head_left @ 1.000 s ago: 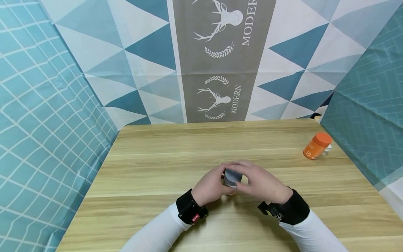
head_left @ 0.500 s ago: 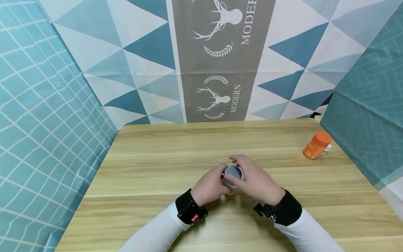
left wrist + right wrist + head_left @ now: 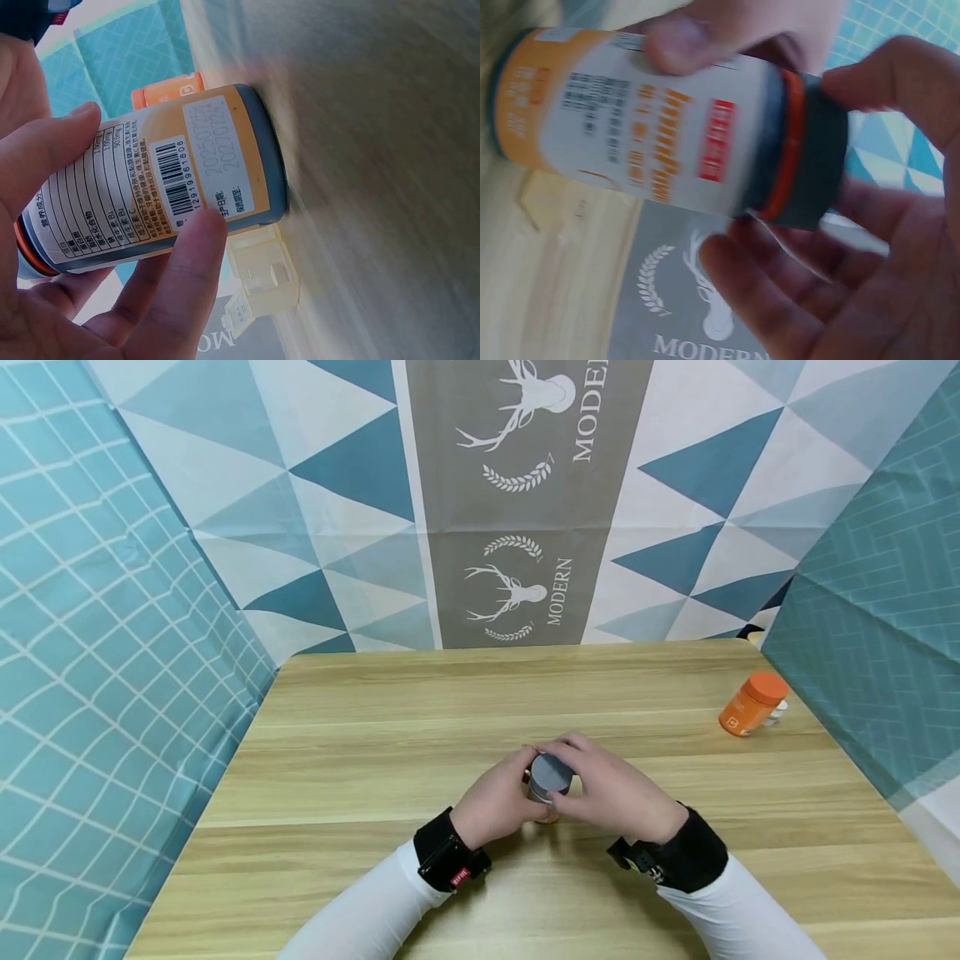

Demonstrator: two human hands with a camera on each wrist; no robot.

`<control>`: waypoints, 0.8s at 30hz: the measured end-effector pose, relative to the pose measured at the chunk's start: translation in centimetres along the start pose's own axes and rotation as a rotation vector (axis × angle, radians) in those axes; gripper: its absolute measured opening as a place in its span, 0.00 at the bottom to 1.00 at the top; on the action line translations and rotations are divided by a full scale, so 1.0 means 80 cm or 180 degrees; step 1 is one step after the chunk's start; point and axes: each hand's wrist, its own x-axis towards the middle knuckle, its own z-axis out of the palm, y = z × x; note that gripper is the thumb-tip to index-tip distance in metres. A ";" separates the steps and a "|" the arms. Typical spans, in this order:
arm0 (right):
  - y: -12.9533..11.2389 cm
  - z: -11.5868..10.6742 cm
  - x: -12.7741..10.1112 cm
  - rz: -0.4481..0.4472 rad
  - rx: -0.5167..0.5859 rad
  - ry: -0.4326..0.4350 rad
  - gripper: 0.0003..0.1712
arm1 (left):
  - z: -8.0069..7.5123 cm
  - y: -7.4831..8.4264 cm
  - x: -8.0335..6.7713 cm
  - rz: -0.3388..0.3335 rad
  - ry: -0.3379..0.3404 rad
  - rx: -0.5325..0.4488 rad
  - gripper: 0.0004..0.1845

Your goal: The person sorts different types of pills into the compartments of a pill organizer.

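While it stands mid-front on the wood-grain table (image 3: 375,735), the cylindrical bottle (image 3: 546,793) shows an orange-and-white printed label, barcode and dark base. Left hand (image 3: 495,802) wraps its body; right hand (image 3: 611,793) clasps the dark round cap (image 3: 551,771) above an orange ring.
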 end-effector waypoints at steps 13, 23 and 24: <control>0.005 0.007 0.002 -0.0094 -0.0050 0.0129 0.33 | -0.001 0.000 0.002 0.0024 -0.0020 0.0051 0.33; 0.006 -0.002 0.001 -0.0508 -0.0213 -0.0175 0.34 | -0.001 -0.001 0.001 0.0084 -0.0016 -0.0043 0.38; 0.006 -0.001 0.001 -0.0473 -0.0230 -0.0130 0.34 | -0.001 -0.001 0.001 0.0074 -0.0006 -0.0005 0.38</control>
